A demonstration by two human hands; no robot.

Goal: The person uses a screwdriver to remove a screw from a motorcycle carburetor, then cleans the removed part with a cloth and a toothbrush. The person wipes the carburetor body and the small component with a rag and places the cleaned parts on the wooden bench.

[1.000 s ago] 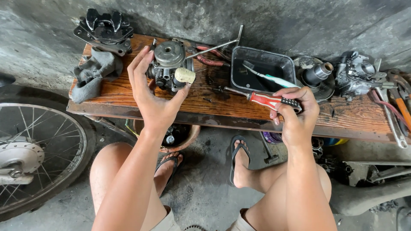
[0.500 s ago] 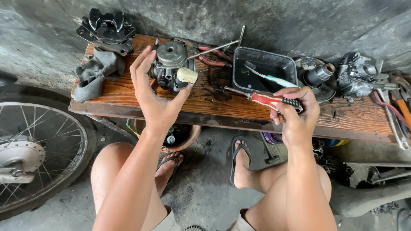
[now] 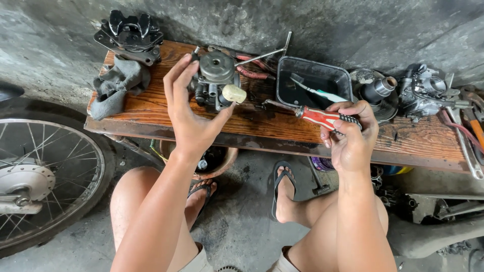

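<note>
My left hand [image 3: 189, 113] wraps its fingers and thumb around a grey metal carburetor [image 3: 217, 80] with a cream plastic float, holding it just above a wooden bench [image 3: 151, 108]. My right hand [image 3: 350, 136] grips the red and black handle of a screwdriver [image 3: 322, 117]. Its shaft points left toward the carburetor, the tip a short way from it.
On the bench lie a black rectangular tray [image 3: 312, 80] with a brush inside, a grey rag [image 3: 118, 83], a black metal part [image 3: 130, 30], a second carburetor [image 3: 426, 93] and wrenches [image 3: 466, 141]. A spoked wheel [image 3: 43, 176] stands at left. A bowl [image 3: 212, 160] sits under the bench.
The carburetor in my left hand has tilted slightly. My right hand with the screwdriver has barely moved.
</note>
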